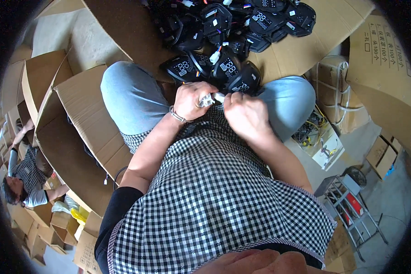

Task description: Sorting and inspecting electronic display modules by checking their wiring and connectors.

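Close together above my lap, both hands are closed. My left hand [191,101] grips a white plastic connector [206,100] that shows between thumb and fingers. My right hand [246,113] pinches a small white piece [219,97], which points toward my left hand; whether the two white parts touch I cannot tell. Just beyond my hands lie black display units with printed digits, the nearest a rounded display unit [244,82]. Another display unit [227,67] sits behind it, with a loose white plug [215,57] on wires beside it.
A heap of black display units [260,20] lies on cardboard [301,55] ahead. Open cardboard boxes [93,98] stand at my left, where another person [29,171] works. At right are a strapped carton [335,86], a tray of wired parts [322,146] and a metal folding frame [351,201].
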`<state>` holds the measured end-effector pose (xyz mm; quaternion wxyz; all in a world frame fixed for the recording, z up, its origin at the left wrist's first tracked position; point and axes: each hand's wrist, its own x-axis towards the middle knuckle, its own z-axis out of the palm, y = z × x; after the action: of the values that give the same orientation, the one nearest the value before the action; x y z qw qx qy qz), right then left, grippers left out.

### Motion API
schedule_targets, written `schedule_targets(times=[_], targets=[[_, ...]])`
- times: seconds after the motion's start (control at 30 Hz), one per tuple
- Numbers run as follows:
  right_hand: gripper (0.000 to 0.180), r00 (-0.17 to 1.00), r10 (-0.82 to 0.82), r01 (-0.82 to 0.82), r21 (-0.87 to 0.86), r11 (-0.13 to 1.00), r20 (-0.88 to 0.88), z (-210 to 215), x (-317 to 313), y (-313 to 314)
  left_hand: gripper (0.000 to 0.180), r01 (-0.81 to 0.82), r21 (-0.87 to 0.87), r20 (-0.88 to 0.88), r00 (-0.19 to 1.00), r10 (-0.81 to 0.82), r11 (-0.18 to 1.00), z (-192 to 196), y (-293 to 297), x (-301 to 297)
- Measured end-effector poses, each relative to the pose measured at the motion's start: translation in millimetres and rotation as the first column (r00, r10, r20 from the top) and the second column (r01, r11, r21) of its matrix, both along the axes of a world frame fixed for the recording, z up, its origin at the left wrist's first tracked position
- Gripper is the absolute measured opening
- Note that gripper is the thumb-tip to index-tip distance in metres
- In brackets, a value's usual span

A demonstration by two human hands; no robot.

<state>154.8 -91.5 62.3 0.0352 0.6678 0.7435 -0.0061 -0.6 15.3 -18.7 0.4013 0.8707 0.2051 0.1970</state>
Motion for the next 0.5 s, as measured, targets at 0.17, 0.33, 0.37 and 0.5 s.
schedule_targets(times=[0.17,0.33,0.37,0.5], targets=[[0.007,0.982,-0.187,0.186,-0.040,0.982,-0.010,-8.9,-32.7,-20.3,0.022,0.063,0.072,-0.055,0.997,-0.059,0.995,-1.2,-0.5,-0.4],[0.004,0.964,-0.265,0.265,0.048,0.963,-0.009,-10.3,-15.9,-14.1,0.026,0.093,0.057,-0.087,0.992,-0.088,0.994,1.5,-3.4,0.0],[0.004,0.981,-0.195,0.195,0.024,0.980,0.003,-13.0,-12.5,-14.0,0.023,0.091,0.084,-0.089,0.992,-0.084,0.992,0.8,-4.1,-1.3],[0.013,0.909,-0.228,0.171,-0.187,0.967,-0.348,-9.9,21.5,-10.5,0.024,-0.041,-0.179,-0.065,0.997,0.030,0.983,5.9,-3.9,-3.5]])
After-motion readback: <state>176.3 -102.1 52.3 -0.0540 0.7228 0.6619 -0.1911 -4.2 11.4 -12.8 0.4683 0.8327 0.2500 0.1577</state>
